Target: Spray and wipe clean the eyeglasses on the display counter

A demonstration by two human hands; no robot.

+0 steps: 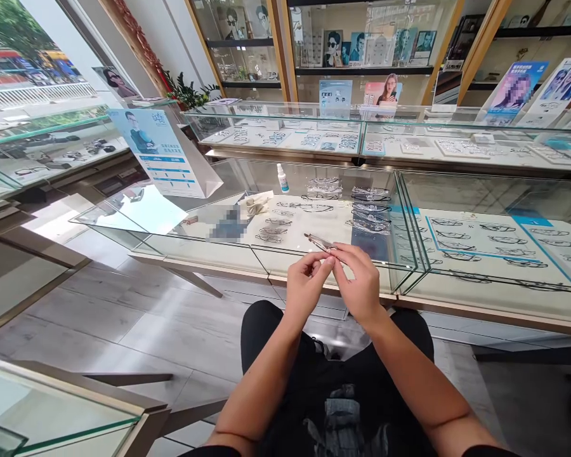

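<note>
Both hands meet over the front edge of the glass display case (295, 254). My left hand (307, 282) is closed, its thumb and fingers pinching a thin pair of eyeglasses (318, 242). From the other side my right hand (359, 279) grips the same eyeglasses, fingertips touching those of my left hand. The frame's slim parts stick out beyond the fingertips, up and to the left; the rest is hidden by the fingers. Rows of eyeglasses (371, 209) lie just beyond the hands.
On the case stand a small white spray bottle (282, 178) and a blue-and-white sign (159, 155). A beige cloth (257, 203) lies left of the bottle, near white paper (147, 209). More glass cases (495, 235) stretch right and behind. Another case corner (76, 406) is at lower left.
</note>
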